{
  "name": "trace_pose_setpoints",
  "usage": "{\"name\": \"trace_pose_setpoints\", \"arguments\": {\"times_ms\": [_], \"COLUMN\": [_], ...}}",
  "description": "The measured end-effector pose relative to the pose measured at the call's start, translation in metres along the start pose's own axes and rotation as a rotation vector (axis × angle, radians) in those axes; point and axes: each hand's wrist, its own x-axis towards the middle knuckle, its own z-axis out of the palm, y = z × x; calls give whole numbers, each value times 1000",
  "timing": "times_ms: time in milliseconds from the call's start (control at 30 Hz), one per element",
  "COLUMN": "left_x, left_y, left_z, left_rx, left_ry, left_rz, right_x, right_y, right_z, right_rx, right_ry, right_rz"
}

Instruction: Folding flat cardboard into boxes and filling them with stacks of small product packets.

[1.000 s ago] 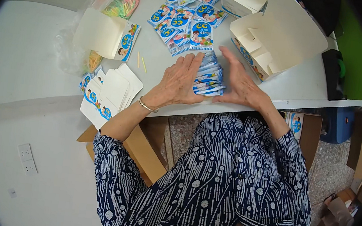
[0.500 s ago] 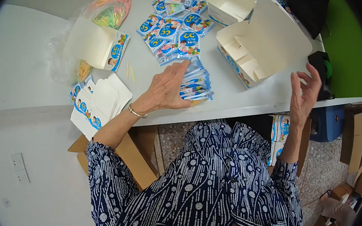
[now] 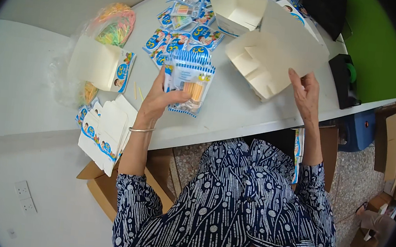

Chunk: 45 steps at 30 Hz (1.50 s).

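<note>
In my left hand (image 3: 154, 99), a small stack of blue-and-white plastic packets (image 3: 193, 82) is lifted off the table; its top packet shows orange sticks through a clear window. The thumb lies across its front. My right hand (image 3: 308, 94) has its fingers closed on the side edge of an open white carton (image 3: 243, 56), which has inner dividers and a raised lid. Part of the carton's side is hidden by those fingers. More packets (image 3: 207, 35) lie in a loose pile beyond my left hand.
Another open carton (image 3: 241, 10) stands behind, and a smaller one (image 3: 102, 65) at left, beside a clear bag of coloured sticks (image 3: 117, 23). Flattened cartons (image 3: 108, 128) lie at the table's left edge. A black tape dispenser (image 3: 345, 81) stands at right. A cardboard box (image 3: 104, 191) is below.
My left hand has picked up the stack of packets from the table and turned it upright. My right hand has moved left onto the carton, which now tilts toward me.
</note>
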Motion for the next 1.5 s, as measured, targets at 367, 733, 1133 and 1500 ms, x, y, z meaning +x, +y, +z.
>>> {"name": "trace_pose_setpoints", "arguments": {"times_ms": [367,733,1133,1500], "left_x": [66,75,86,67], "left_y": [44,0,0,12], "left_z": [90,130,108,119], "left_rx": [733,1371,1420,1509], "left_ry": [-3,-66,-238,-258], "left_rz": [318,341,603,764], "right_x": [-18,-10,-9,-7], "right_y": [-21,-22,-23,-26], "right_z": [18,15,14,9], "right_rx": [-252,-268,-291,-298], "right_ry": [-7,-81,-77,-102], "right_rz": [-259,-162,-202,-169]}}
